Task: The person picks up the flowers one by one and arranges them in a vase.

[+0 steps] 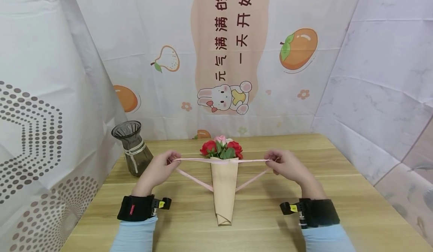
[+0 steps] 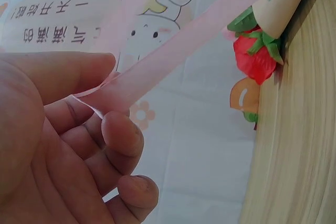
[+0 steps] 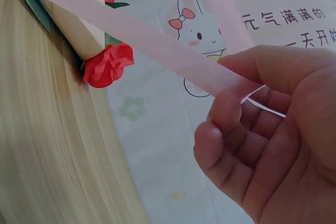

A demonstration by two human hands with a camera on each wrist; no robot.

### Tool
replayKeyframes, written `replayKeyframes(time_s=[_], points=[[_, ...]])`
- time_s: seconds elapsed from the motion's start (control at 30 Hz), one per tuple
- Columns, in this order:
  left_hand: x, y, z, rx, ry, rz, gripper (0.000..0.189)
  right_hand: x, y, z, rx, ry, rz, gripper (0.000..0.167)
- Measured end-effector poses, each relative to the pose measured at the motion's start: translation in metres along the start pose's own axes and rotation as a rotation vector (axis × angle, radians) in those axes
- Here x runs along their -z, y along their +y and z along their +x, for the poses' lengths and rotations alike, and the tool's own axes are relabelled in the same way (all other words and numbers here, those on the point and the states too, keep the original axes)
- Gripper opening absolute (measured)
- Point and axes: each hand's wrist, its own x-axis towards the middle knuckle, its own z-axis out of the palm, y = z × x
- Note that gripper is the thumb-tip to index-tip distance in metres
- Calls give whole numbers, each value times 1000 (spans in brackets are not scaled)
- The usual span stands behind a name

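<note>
A bouquet wrapped in a tan paper cone lies on the table, with red roses and a pink rose at its far end. My left hand pinches a pink ribbon between thumb and fingers, left of the bouquet. On the other side my right hand pinches the same ribbon. One stretch runs taut between the hands across the upper wrap. Lower strands slant from each hand to the wrap's sides, and the ribbon behind the paper is hidden.
A grey glass vase with twine round its neck stands at the back left of the wooden table. A printed cloth hangs behind the table's far edge, and more sheets hang at both sides.
</note>
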Motion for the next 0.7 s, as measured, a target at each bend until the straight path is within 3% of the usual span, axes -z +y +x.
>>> replayKeyframes(time_s=[0.47,0.7], points=[[16,-13,-6,40,40,1,17,15,9,-7,-37,61,7,13],[27,-23,-11,69,72,14,29,26,17,-15,-78,113,28,14]])
